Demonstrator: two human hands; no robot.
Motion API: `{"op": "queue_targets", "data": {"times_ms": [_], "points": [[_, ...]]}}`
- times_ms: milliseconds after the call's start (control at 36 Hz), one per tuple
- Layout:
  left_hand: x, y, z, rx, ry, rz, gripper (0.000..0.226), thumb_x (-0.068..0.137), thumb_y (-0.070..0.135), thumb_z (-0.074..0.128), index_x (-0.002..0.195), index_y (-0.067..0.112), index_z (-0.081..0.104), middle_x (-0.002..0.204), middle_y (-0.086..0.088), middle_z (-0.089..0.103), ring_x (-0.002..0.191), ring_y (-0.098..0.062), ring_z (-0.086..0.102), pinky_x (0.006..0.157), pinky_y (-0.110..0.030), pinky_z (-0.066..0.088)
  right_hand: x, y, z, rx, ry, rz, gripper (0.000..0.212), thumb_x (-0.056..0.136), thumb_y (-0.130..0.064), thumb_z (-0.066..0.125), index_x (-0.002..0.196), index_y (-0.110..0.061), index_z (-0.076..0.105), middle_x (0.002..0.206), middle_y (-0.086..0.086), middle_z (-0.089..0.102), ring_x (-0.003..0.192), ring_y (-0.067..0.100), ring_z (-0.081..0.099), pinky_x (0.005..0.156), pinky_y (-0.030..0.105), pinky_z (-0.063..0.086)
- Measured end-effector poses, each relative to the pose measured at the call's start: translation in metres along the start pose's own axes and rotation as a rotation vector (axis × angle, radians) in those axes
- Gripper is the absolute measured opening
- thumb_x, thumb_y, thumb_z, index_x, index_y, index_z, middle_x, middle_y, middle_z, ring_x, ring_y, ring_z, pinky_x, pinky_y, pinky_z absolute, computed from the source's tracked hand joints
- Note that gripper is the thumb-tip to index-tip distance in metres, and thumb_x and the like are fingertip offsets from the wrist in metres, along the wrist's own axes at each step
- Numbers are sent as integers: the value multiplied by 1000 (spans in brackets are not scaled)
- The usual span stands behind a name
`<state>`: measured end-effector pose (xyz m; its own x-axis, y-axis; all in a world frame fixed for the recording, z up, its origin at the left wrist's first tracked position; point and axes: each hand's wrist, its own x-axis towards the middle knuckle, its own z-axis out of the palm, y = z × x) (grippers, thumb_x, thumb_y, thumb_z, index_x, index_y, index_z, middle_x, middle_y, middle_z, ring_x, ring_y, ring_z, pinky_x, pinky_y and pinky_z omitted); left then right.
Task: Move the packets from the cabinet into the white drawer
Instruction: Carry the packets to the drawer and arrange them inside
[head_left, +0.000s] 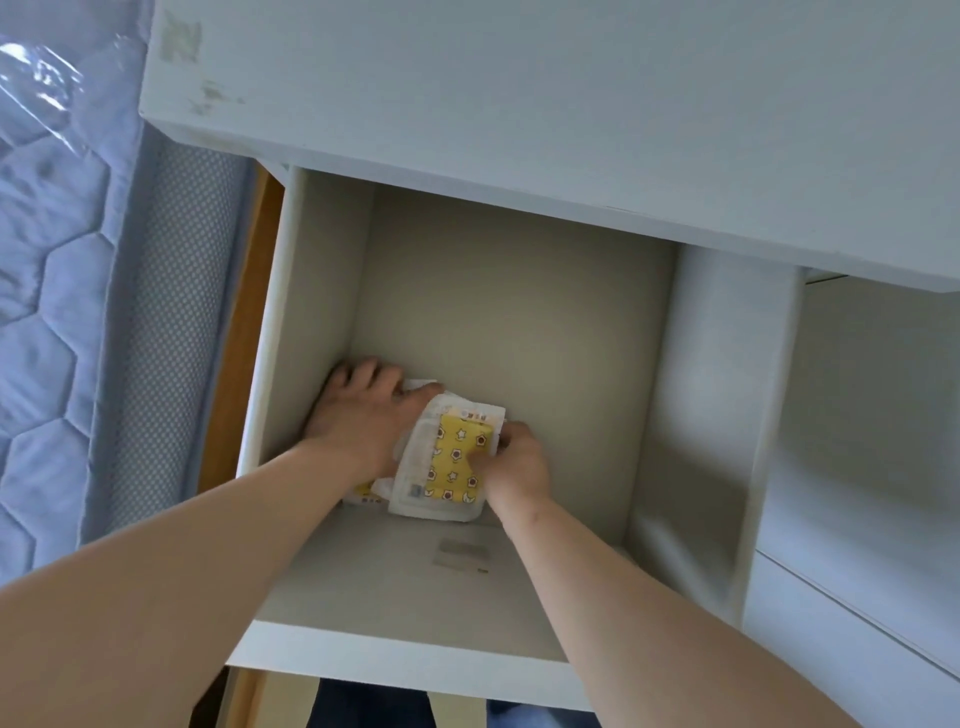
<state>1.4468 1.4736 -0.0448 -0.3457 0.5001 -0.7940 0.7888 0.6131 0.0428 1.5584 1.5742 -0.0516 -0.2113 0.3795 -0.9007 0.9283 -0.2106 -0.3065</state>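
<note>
- Both forearms (171, 587) are seen reaching in from the near edge, over the front wall of the white drawer (395, 662), which is pulled out under a white top panel (519, 104).
- Two packets can be made out in the near-left part of the drawer. The top packet (449, 460), yellow star print with a white sealed border, is laid partly over a lower packet (366, 493), of which only a corner is shown.
- The left hand (358, 415) is laid flat over the left side of the stack, fingers spread and pretty much straight, with nothing wrapped or pinched.
- The right hand (514, 462) is curled onto the top packet's right edge with the thumb pressed on the yellow face, so that packet is pinched there.
- Handling guess: these are probably light, soft, floppy pouches with slightly slick film, and nothing fragile is suggested. They're best taken by the sealed border or pressed flat as a stack, since they'd likely slide over each other.
- A quilted mattress (62, 260) is seen off to the left, and a small pale label (462, 553) is stuck at the drawer's near end.
</note>
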Motion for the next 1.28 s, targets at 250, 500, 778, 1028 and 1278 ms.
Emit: {"op": "queue_targets", "data": {"times_ms": [250,500,778,1028,1278], "points": [[1,6,-1,-142,-31,68,87,77,55,62,144,48,7,150,5,14,136,-22,14,104,-43,26,5,7,-8,-166,-8,-18,9,87,-9,59,95,-14,60,106,7,61,90,25,61,67,23,42],[-2,16,6,-283,-17,40,77,82,40,57,146,34,15,154,10,7,141,-18,3,109,-41,19,4,8,-4,-101,-2,0,12,89,-12,58,95,-10,48,89,4,54,78,20,51,55,25,38],[-2,2,9,-223,2,1,80,83,45,61,147,32,16,140,-2,28,131,-23,24,104,-36,28,-1,5,15,82,-58,101,21,86,-5,62,106,-5,58,107,14,65,96,28,63,87,38,52],[-2,9,15,-236,84,-40,72,82,52,61,143,34,27,138,-3,28,129,-24,26,102,-37,30,3,14,9,96,-50,47,14,86,0,59,92,-13,57,89,4,61,83,21,60,74,32,52],[-5,22,28,-221,169,-144,79,76,63,60,141,40,23,142,0,25,129,-23,25,97,-38,33,7,15,7,-170,9,-75,11,88,-13,58,91,-17,48,98,6,62,88,23,59,69,26,43]]}}
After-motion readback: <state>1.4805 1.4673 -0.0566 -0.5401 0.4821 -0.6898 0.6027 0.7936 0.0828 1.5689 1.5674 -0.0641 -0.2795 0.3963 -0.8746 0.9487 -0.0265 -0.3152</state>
